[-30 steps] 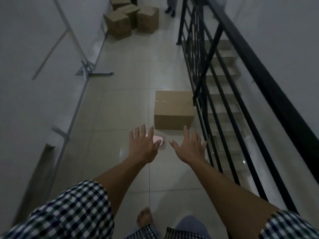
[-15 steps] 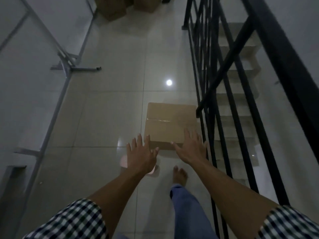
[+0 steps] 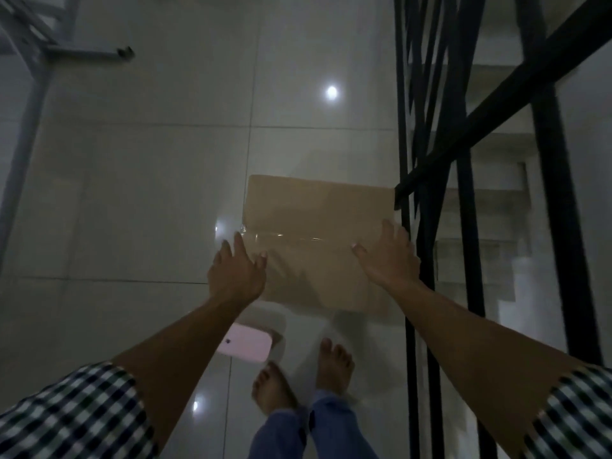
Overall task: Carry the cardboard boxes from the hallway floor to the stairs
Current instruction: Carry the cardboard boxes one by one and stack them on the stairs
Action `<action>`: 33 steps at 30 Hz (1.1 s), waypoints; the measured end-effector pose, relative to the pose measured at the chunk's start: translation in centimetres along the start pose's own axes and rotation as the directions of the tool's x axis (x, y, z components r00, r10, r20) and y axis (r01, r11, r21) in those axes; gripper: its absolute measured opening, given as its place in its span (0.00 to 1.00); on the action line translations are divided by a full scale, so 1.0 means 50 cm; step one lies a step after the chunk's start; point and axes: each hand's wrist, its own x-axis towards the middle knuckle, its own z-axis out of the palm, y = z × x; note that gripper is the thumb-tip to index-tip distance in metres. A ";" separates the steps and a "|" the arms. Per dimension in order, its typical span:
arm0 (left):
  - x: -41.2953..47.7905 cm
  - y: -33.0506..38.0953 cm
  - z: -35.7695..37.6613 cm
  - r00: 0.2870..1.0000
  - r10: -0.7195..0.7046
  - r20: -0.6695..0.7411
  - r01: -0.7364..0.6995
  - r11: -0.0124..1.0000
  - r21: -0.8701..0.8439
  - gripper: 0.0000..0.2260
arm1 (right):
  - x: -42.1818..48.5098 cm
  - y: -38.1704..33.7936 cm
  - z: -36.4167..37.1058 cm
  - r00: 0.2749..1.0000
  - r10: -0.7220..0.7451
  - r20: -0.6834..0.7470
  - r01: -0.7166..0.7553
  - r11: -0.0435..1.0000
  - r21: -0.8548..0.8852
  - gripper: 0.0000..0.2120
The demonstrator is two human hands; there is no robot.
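Note:
A taped brown cardboard box (image 3: 314,213) lies on the glossy tiled floor right beside the black railing. My left hand (image 3: 236,274) hovers at the box's left edge with fingers spread, holding nothing. My right hand (image 3: 389,256) is over the box's right side near the railing, fingers also apart; whether it touches the box I cannot tell. The concrete stairs (image 3: 480,256) descend behind the railing on the right.
The black metal railing (image 3: 405,160) runs along the right of the hallway. A pink phone (image 3: 245,346) lies on the floor just in front of my bare feet (image 3: 332,366). A grey metal frame (image 3: 36,61) stands at the upper left by the wall.
I have stepped closer and bent down; the box now fills the middle of view. Both hands have moved forward from short of the box to its two sides. The far boxes are out of view.

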 end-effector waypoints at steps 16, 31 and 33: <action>0.201 -0.039 0.154 0.991 -0.123 -0.061 0.096 0.940 -0.328 0.30 | 0.153 0.050 0.154 0.982 0.128 -0.141 -0.066 0.922 0.380 0.55; -0.018 -0.085 -0.099 0.979 -0.200 -0.032 0.147 0.813 -0.564 0.28 | -0.058 -0.062 -0.060 0.993 0.109 -0.042 -0.073 0.860 0.506 0.50; -0.097 -0.102 -0.160 0.970 -0.235 -0.063 0.155 0.797 -0.583 0.27 | -0.125 -0.088 -0.106 0.997 0.060 -0.042 -0.032 0.868 0.495 0.50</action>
